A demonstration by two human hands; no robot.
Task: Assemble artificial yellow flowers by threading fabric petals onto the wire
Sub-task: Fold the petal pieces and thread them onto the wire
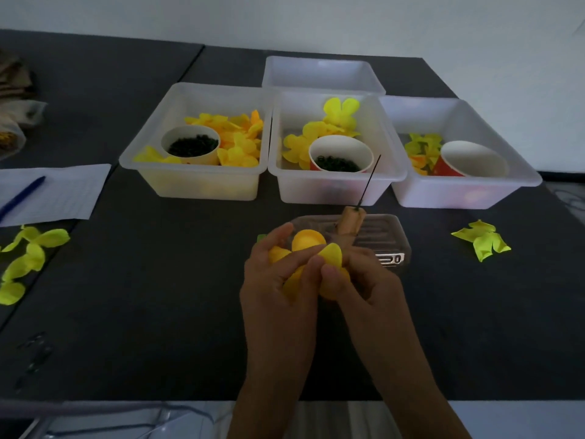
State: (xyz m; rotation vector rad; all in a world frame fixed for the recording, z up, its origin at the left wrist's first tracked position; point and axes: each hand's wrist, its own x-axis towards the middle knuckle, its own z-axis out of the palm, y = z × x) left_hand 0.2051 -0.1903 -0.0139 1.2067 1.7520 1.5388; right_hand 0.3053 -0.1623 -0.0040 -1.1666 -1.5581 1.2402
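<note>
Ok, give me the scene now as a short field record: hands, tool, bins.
left hand: pinches yellow petal piece
right hand: grips same petal piece
wire tool: wooden handle, thin wire pointing up and away, beyond the hands
left bin: yellow petals, cup of dark bits
middle bin: yellow petals, cup of dark bits
right bin: petals, cup

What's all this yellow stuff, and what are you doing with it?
A person is making fabric flowers. Both hands, left hand and right hand, pinch a yellow petal piece just in front of a wooden-handled wire tool that sticks up from a clear tray. The petal is not on the wire yet. Behind stand plastic bins of more petals and paper cups of small dark rings.
</note>
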